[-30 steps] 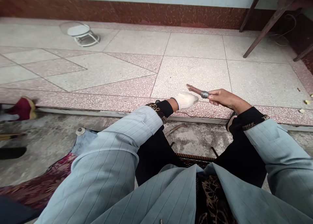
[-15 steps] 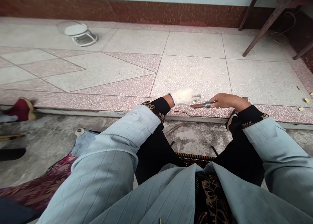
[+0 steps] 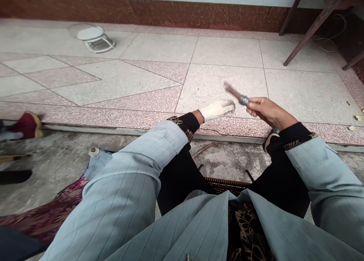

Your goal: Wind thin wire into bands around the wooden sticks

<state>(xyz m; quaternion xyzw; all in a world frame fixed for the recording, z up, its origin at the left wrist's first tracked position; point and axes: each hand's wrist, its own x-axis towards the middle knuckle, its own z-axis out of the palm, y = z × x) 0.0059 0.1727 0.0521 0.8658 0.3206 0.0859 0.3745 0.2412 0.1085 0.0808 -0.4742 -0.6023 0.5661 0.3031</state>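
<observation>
In the head view, my left hand [image 3: 220, 109], in a white knitted glove, is low over the speckled tile near the step edge. Its fingers are bent together and hide whatever they may pinch. My right hand [image 3: 265, 110] is bare and closed around a brown stick-like tool [image 3: 234, 93] bound with silvery wire near the grip. The tool tilts up and to the left, its far end blurred by motion, above and apart from my gloved fingers. The end inside my palm is hidden.
A curved brown stick [image 3: 203, 149] lies on the concrete between my legs, below the tiled step [image 3: 136, 132]. A small white stool [image 3: 95, 37] is at the back left, wooden furniture legs [image 3: 308, 37] at the back right. Another person's red shoe [image 3: 25, 126] is at the left.
My right hand has turned, swinging the tool's free end from low beside the gloved fingers up and away from me. My left hand stays nearly in place.
</observation>
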